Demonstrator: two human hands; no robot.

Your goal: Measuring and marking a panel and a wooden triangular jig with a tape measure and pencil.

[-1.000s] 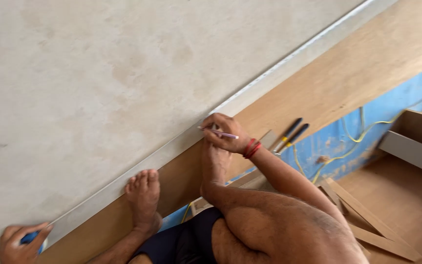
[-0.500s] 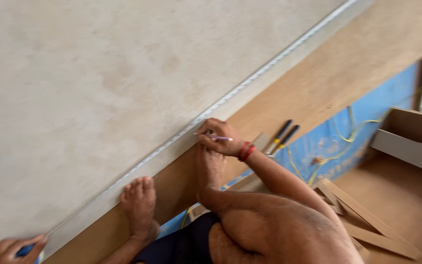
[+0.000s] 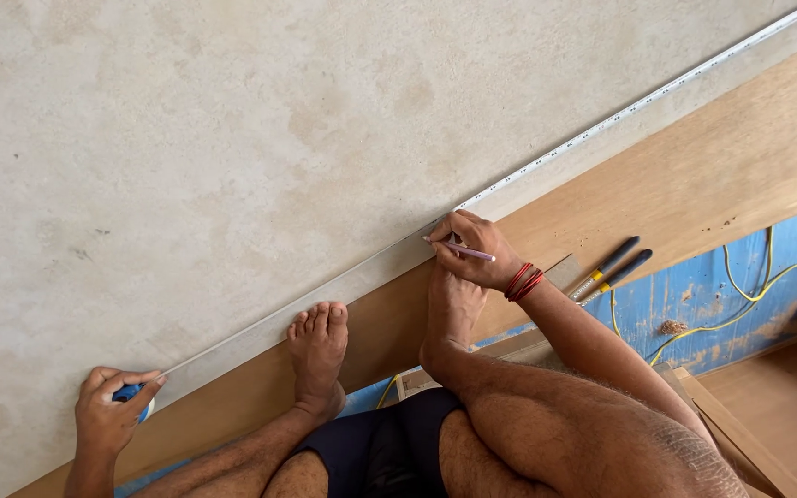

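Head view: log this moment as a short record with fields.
left hand: left hand pinches the blue tape measure case at the sheet's edge
right hand: right hand holds a pencil, tip at the tape
tape: stretched along the pale sheet
feet: bare, on the brown board
nearby: two screwdrivers, yellow cable

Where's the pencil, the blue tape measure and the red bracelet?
pencil (image 3: pixel 469 251), head view, middle of its shaft.
blue tape measure (image 3: pixel 127 394), head view, case showing between the fingers.
red bracelet (image 3: pixel 521 281), head view, bands on the wrist.
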